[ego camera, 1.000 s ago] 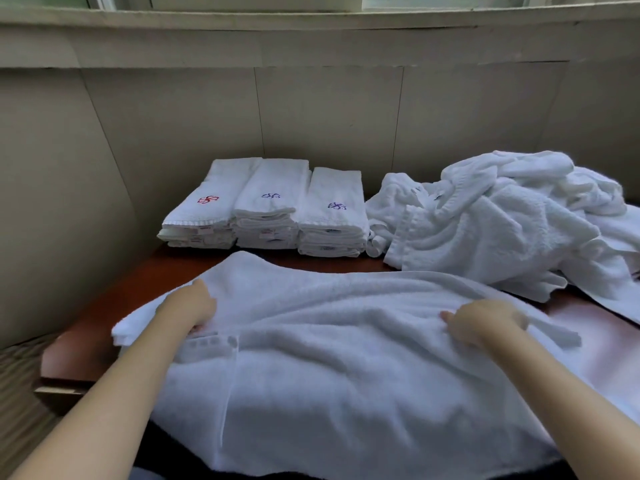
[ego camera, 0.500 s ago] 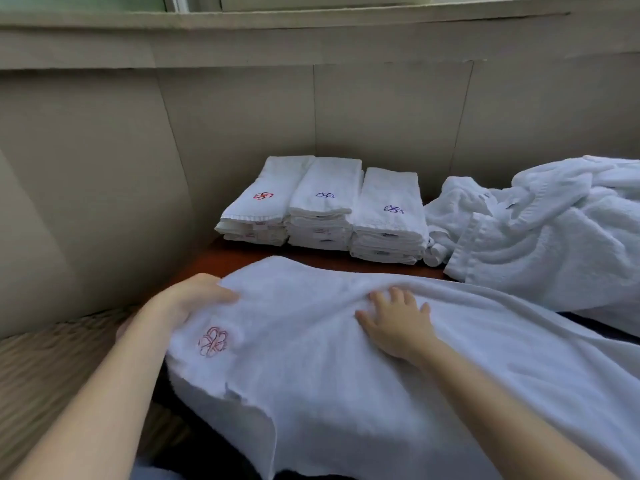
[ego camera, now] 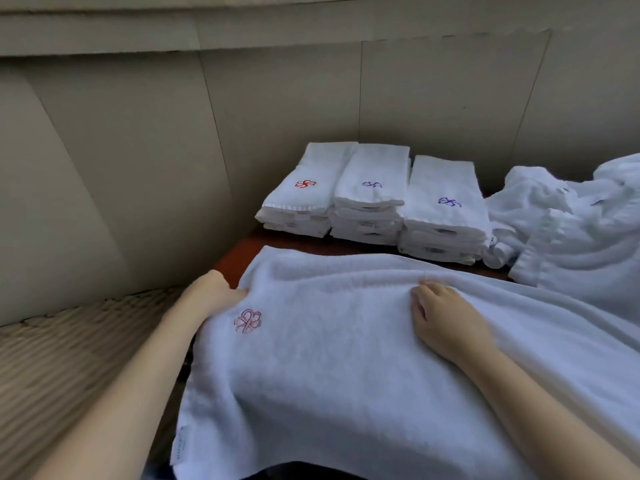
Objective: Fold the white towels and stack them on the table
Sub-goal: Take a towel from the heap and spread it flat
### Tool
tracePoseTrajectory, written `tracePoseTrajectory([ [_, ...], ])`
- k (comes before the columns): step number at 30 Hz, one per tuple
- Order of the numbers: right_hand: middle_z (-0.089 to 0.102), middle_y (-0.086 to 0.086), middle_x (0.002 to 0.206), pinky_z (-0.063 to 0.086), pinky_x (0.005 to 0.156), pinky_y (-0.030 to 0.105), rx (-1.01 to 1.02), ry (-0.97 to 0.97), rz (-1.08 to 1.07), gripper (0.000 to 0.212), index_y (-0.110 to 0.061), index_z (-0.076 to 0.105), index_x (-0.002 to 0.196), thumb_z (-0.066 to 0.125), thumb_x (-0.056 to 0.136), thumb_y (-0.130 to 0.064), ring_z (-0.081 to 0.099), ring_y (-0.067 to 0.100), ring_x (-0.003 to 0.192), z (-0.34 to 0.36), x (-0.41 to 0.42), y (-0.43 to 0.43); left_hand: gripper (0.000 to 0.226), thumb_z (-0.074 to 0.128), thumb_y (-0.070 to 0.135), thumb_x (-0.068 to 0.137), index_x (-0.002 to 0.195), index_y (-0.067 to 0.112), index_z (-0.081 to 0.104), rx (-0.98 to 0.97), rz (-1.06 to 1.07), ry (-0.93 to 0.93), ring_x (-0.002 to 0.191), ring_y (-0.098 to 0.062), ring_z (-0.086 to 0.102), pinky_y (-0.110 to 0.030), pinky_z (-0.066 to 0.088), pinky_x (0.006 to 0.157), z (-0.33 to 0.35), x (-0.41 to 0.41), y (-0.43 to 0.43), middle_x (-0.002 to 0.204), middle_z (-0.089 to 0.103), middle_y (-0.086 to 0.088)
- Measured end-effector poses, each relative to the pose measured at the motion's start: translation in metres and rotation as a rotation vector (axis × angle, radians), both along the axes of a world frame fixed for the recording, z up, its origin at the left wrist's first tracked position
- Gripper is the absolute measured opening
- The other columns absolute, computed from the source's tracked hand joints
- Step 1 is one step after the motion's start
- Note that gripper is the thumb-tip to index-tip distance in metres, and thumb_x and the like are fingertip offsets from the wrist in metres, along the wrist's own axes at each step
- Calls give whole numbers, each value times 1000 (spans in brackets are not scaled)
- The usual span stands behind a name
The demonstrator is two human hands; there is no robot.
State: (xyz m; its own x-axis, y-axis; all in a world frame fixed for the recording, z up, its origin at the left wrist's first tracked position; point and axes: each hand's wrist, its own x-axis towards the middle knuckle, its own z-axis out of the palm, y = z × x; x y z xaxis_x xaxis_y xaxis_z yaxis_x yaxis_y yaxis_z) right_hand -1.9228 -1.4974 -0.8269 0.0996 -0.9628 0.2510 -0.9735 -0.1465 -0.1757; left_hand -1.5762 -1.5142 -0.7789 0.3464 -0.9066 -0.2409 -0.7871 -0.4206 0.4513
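My left hand [ego camera: 213, 289] grips the left edge of the towel [ego camera: 346, 368]: the thumb lies on top of the cloth, and the fingers go under it, out of sight. My right hand [ego camera: 446, 320] rests palm down on the towel, toward its far side. Its fingers are close together and loosely bent, with the tips against a raised ridge in the cloth, and it pinches nothing that I can see. The two hands are well apart. The towel lies spread across the near part of the table [ego camera: 239, 252], its near edge and left end hanging off. A red flower emblem [ego camera: 248, 321] faces up just beside my left wrist, and a small tag [ego camera: 182, 445] sits on the hem at the near left corner. Beyond the towel, at the table's far left corner against the wall [ego camera: 138, 150], three stacks of folded towels stand side by side, touching. The left stack [ego camera: 304, 202] shows a red emblem on top; the middle stack [ego camera: 370, 188] and the right stack [ego camera: 445, 209] each show a blue one. Just right of them, a heap [ego camera: 571, 244] of unfolded white towels touches the right stack and runs out of view to the right. Left of the table lies a ribbed beige surface [ego camera: 69, 368].
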Motion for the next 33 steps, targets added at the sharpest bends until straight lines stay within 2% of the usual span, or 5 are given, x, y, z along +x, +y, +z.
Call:
tracePoseTrajectory([
  [4,60,2,119,44,91,34,-18,0,-12,30,-14,61,110,37,96,-27,51,24,113,-1,-1,1,25,63,25,64,47,15,48,50,-128,95,50,-20,40,-24,33,49,3,-15,-1,49,45,1],
  [8,62,3,117,45,89,35,-18,-11,-18,30,-14,61,109,37,97,-26,52,25,110,0,-1,4,27,45,-3,77,64,15,60,-419,-77,-105,76,-26,53,-27,39,64,-3,-8,-5,80,60,-1],
  [19,62,4,97,43,65,33,-71,94,-124,16,-12,55,88,40,91,-16,54,26,95,9,5,14,30,40,42,97,111,24,58,-207,-457,-393,102,-22,56,-31,45,79,-15,-49,13,115,58,-3],
  [25,59,4,103,35,64,32,-45,3,-166,13,-14,45,82,38,92,-17,52,26,101,10,-18,30,81,5,85,76,145,48,-13,119,-314,-365,146,-35,-10,-68,3,108,-39,-64,-8,159,-18,0],
  [33,58,5,120,40,87,35,133,-9,-459,44,-18,59,108,29,98,-47,50,28,113,19,-131,103,59,18,57,96,150,32,16,11,-294,-473,142,-35,15,-61,15,111,-38,-108,-27,159,10,-7],
])
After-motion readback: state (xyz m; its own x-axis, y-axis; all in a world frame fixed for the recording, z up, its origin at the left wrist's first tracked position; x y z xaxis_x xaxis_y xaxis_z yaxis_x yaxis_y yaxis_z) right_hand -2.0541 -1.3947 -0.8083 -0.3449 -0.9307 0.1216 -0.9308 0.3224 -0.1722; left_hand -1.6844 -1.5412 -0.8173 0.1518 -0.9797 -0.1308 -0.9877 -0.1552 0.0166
